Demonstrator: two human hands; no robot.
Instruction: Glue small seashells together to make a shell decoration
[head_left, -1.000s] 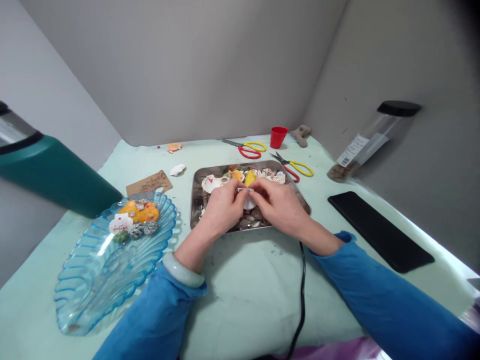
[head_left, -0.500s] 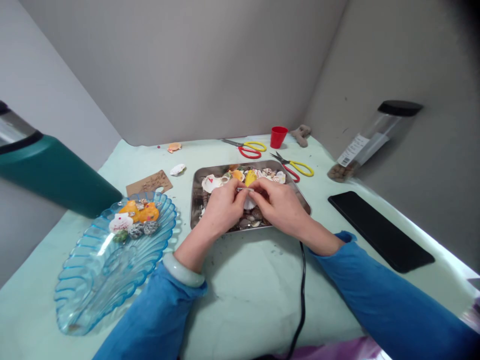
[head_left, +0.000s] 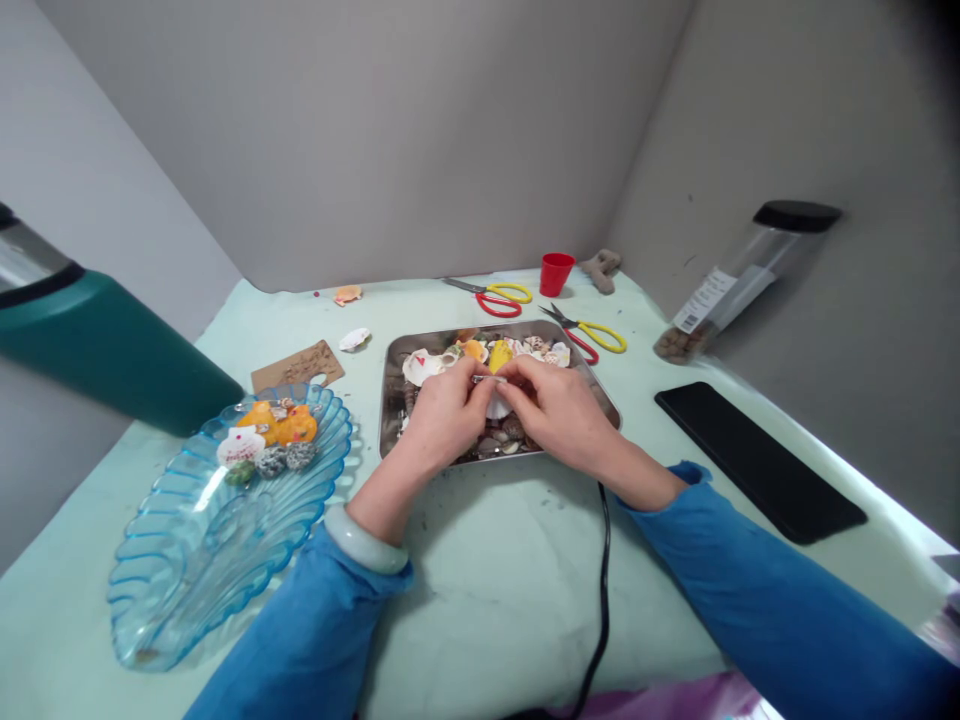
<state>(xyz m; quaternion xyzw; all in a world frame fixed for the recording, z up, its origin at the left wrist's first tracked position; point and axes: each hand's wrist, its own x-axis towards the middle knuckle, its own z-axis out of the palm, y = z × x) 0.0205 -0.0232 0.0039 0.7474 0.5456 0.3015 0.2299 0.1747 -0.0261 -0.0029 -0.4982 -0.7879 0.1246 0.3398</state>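
Observation:
My left hand (head_left: 450, 405) and my right hand (head_left: 551, 405) meet above a metal tray (head_left: 387, 420) of shells, thumbs and forefingers pinched together. Between them is a white shell (head_left: 497, 406), its ribbed part showing below the thumbs. A thin shiny metal piece (head_left: 478, 379) shows at my left fingertips; it is too small to make out. Behind my hands in the tray lie a white shell with a red mark (head_left: 420, 367), an orange shell (head_left: 475, 350) and a yellow shell (head_left: 500, 355). Brown shells (head_left: 513, 428) lie below my hands.
At left are a blue scalloped glass dish (head_left: 217, 570) bearing decorated shells, a green bottle (head_left: 112, 340) and a brown card (head_left: 292, 368). Two scissors (head_left: 504, 296), (head_left: 592, 332) and a red cup (head_left: 556, 275) stand behind. Rightward are a black slab (head_left: 757, 460) and a clear jar (head_left: 720, 300).
Almost nothing differs. Both hands keep the same pinch on the white shell; the whole view has shifted very slightly.

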